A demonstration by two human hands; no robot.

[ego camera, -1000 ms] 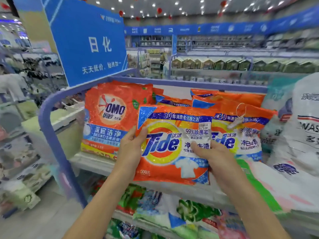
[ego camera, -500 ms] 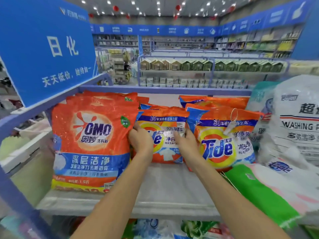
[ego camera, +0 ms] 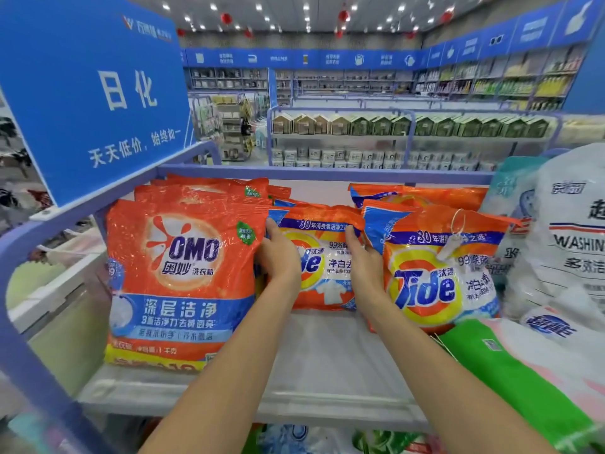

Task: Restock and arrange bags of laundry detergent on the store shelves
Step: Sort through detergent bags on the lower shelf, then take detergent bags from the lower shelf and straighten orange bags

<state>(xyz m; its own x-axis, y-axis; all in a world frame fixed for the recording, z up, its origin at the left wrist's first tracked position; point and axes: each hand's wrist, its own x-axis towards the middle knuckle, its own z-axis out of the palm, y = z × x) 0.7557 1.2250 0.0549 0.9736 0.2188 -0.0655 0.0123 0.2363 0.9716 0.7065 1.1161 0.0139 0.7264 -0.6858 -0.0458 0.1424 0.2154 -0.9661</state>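
At 12 o'clock on the shelf point(ego camera: 327, 362): the small Tide bag point(ego camera: 327, 267) stands upright, well back from the front lip. It sits in the gap between the OMO bag point(ego camera: 183, 276) at 9 o'clock and the large Tide bag point(ego camera: 435, 273) at 3 o'clock.
Left hand point(ego camera: 278, 253): grasping the small bag's left edge, pressed close against the OMO bag.
Right hand point(ego camera: 365, 257): grasping the right edge, just beside the large Tide bag.
Why held so: a soft pouch slumps. I judge the two-sided hold keeps it square and face-out while it is seated.
Why placed here: I take it as grouping by brand, since it goes beside its own kind.
Look of the bag: glossy orange plastic, crinkled. It has a blue band with white characters across the top, a yellow ring with blue lettering half hidden by my hands, and a white shirt picture low down. It is smaller than both neighbours.
At 4 o'clock: a green bag point(ego camera: 523, 381) lying flat, with a white bag point(ego camera: 576, 240) above it.
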